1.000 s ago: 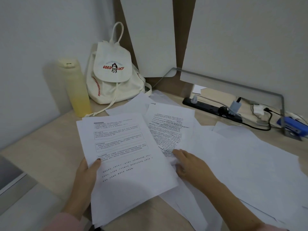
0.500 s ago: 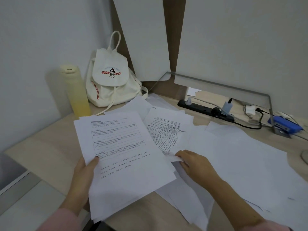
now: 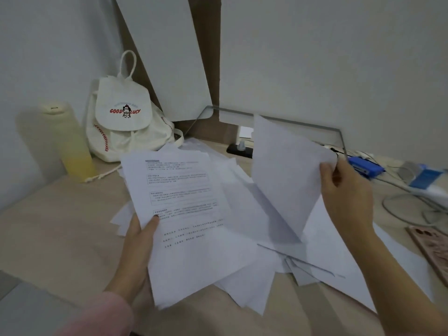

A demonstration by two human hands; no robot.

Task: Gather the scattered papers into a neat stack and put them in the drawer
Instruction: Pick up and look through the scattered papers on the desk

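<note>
- At the far left of the bench point(image 3: 55, 234), a pale yellow bottle point(image 3: 72, 151) stands upright near the wall, with a white drawstring bag point(image 3: 126, 127) just beside it.
- Left of centre, the left hand point(image 3: 138, 243) holds a stack of papers point(image 3: 191, 214) by its left edge. Its fingers point(image 3: 151, 223) are curled round that edge with the thumb on the printed top page, and the stack is tilted up off the bench.
- Under and to the right of the stack, loose sheets point(image 3: 339, 251) lie scattered and overlapping on the bench.
- Right of centre, the right hand point(image 3: 346, 192) pinches a blank sheet point(image 3: 286, 180) by its right corner, fingers closed on it, and holds it raised over the loose sheets.
- Behind that sheet lies a black power strip point(image 3: 238, 149), and a blue device point(image 3: 366, 166) sits among cables at the far right.
</note>
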